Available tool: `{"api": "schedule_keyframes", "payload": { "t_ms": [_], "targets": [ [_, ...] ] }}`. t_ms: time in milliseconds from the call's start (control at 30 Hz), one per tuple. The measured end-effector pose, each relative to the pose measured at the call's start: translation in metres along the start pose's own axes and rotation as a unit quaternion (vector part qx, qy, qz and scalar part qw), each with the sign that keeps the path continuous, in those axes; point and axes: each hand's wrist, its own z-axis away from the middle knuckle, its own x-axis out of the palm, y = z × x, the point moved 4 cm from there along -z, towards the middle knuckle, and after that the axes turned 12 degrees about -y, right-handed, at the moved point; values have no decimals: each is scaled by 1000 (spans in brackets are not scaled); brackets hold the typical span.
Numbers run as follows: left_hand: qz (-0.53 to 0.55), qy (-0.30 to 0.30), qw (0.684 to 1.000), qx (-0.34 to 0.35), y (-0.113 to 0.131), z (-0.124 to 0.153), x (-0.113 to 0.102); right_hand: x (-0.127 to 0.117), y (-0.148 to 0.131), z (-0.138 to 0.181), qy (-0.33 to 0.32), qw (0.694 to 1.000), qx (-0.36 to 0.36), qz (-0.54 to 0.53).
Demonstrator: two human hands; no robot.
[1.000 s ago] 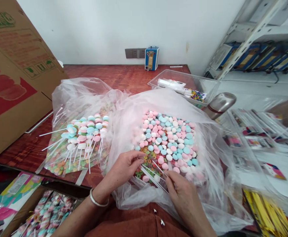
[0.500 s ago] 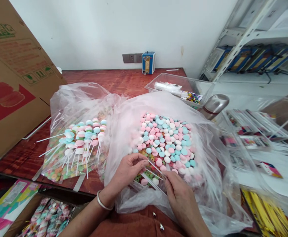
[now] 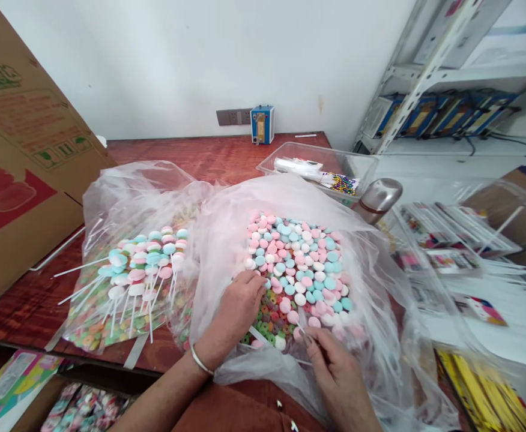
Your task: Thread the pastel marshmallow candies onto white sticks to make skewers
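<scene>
Pink, blue and white round, flat candies (image 3: pixel 308 264) lie in an opened clear plastic bag (image 3: pixel 263 195) before me. Ring-shaped gummy candies (image 3: pixel 269 318) show beside them. My left hand (image 3: pixel 242 303) is at the left edge of the pile, its fingers bent together against the candies; what sits between the fingertips is hidden. My right hand (image 3: pixel 332 366) pinches a thin white stick (image 3: pixel 302 329) over the front of the bag. More white sticks (image 3: pixel 262 336) lie near my left wrist. To the left, several candy skewers (image 3: pixel 146 264) rest on another bag (image 3: pixel 132 174).
A tall cardboard box (image 3: pixel 24 150) stands at the left. Behind the bags are a clear tray (image 3: pixel 272 157), a steel flask (image 3: pixel 380 198) and a blue device (image 3: pixel 262 125) by the wall. Shelving and a container of white sticks (image 3: pixel 506 288) are at the right.
My left hand has let go of the stick and moved up to the candies. My right hand keeps the stick, now tilted more upright. The view has shifted slightly.
</scene>
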Motion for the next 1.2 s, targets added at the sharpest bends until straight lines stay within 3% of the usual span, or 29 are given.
{"api": "schedule_keyframes", "payload": {
  "t_ms": [233,433,667,967,1200],
  "targets": [
    [-110,-66,991,-28,8,-16,1,-4,4,-3,17,1000,3,-15],
    [3,-5,1000,-16,10,-20,-14,-7,5,-6,17,1000,1,-26],
    [-4,-106,993,44,13,-34,-13,-8,8,-7,23,999,-6,-40],
    [-22,-82,996,27,12,-21,-7,-7,10,-9,12,999,-1,-45],
    [-67,-136,988,23,12,-23,8,-8,11,-9,26,999,7,-35]
  ]
}}
